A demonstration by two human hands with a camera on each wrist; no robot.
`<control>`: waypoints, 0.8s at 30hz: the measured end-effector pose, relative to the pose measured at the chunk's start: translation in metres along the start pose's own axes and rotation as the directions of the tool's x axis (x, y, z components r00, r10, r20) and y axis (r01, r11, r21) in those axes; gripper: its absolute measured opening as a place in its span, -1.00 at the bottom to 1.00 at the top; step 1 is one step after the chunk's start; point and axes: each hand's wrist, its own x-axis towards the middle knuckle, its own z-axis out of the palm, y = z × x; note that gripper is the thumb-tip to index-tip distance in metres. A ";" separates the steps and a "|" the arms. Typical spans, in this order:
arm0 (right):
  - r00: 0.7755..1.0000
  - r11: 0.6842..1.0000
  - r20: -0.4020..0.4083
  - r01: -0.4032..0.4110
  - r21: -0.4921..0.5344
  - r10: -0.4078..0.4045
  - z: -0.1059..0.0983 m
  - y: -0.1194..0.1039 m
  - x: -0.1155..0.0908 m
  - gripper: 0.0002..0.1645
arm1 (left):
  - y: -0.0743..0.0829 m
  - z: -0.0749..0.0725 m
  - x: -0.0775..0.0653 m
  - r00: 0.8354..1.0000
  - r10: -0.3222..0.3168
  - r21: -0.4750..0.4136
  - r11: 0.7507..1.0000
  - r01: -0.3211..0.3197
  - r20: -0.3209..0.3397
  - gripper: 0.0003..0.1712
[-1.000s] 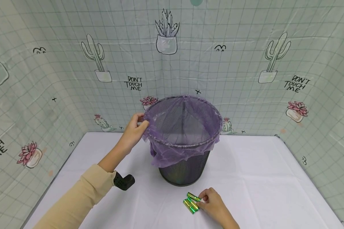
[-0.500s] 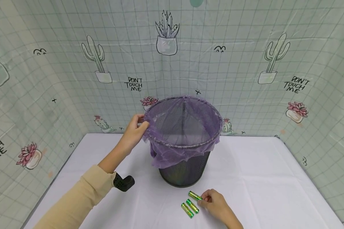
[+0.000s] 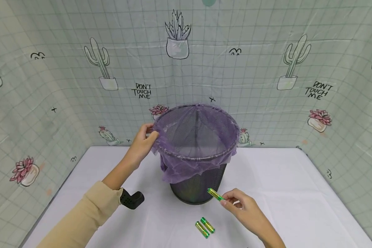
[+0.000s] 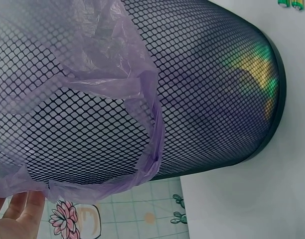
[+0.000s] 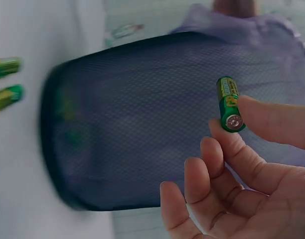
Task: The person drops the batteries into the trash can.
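A black mesh wastebasket (image 3: 196, 186) stands upright on the white table, lined with a purple plastic bag (image 3: 186, 168) folded over its rim. My left hand (image 3: 144, 139) grips the rim and bag at the left side, thumb on the inner side. In front of the basket, my right hand (image 3: 246, 208) pinches one green-and-gold battery (image 3: 215, 194) between thumb and index finger, raised off the table. The right wrist view shows that battery end-on, its other fingers loosely bent. Two similar batteries (image 3: 205, 227) lie side by side on the table.
Through the mesh near the basket's bottom, green and yellow shapes (image 4: 257, 69) show. Behind the white table (image 3: 272, 193) hangs a grid-patterned cloth (image 3: 251, 86) with cactus drawings. A black wrist-worn piece (image 3: 132, 198) juts from the left sleeve.
My right hand has picked one battery up from beside the others and carried it up towards the basket. The two batteries left on the table lie apart. My left hand keeps its hold.
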 end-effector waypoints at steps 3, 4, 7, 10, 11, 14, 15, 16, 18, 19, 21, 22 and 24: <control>0.988 0.989 -0.026 0.149 -0.022 -0.150 -0.016 -0.019 -0.002 -0.87 | 0.001 0.000 0.000 1.000 0.000 0.005 1.000 0.000 0.000 -0.36; 0.980 0.980 -0.038 0.197 -0.031 -0.198 -0.021 -0.025 -0.003 -0.90 | 0.001 0.000 0.000 1.000 -0.002 0.008 1.000 0.002 0.002 -0.36; 0.946 0.947 -0.064 0.313 -0.069 -0.317 -0.035 -0.045 -0.003 -0.91 | 0.001 -0.001 -0.001 1.000 -0.010 0.016 1.000 0.010 -0.002 -0.37; 0.918 0.921 -0.101 0.371 -0.121 -0.383 -0.047 -0.065 0.002 -0.88 | 0.002 0.000 -0.001 1.000 -0.017 0.016 1.000 0.017 -0.004 -0.37; 0.911 0.914 -0.117 0.378 -0.146 -0.395 -0.051 -0.071 0.004 -0.88 | 0.002 0.000 -0.001 1.000 -0.018 0.015 1.000 0.018 -0.005 -0.37; 0.894 0.898 -0.161 0.378 -0.226 -0.417 -0.060 -0.087 0.013 -0.90 | 0.001 0.000 0.000 1.000 -0.015 0.011 1.000 0.015 0.000 -0.36; 0.888 0.890 -0.170 0.379 -0.254 -0.426 -0.062 -0.090 0.017 -0.91 | 0.001 0.000 0.000 1.000 -0.013 0.010 1.000 0.013 0.003 -0.36; 0.887 0.886 -0.177 0.372 -0.276 -0.427 -0.064 -0.093 0.020 -0.92 | 0.001 0.000 0.001 1.000 -0.012 0.009 1.000 0.012 0.005 -0.36; 0.883 0.878 -0.183 0.365 -0.310 -0.432 -0.066 -0.097 0.026 -0.93 | 0.001 0.000 0.001 1.000 -0.013 0.010 1.000 0.013 0.006 -0.36; 0.882 0.875 -0.185 0.363 -0.321 -0.433 -0.067 -0.098 0.029 -0.93 | 0.001 0.000 0.001 1.000 -0.014 0.011 1.000 0.014 0.007 -0.36; 0.880 0.877 -0.196 0.360 -0.320 -0.432 -0.068 -0.100 0.032 -0.93 | 0.002 -0.001 0.001 1.000 -0.015 0.014 1.000 0.015 0.007 -0.37; 0.879 0.879 -0.204 0.358 -0.316 -0.431 -0.069 -0.101 0.034 -0.92 | 0.002 -0.001 0.001 1.000 -0.016 0.014 1.000 0.016 0.007 -0.36; 0.874 0.886 -0.227 0.357 -0.296 -0.429 -0.070 -0.103 0.036 -0.91 | 0.002 -0.001 0.001 1.000 -0.013 0.015 1.000 0.013 0.006 -0.36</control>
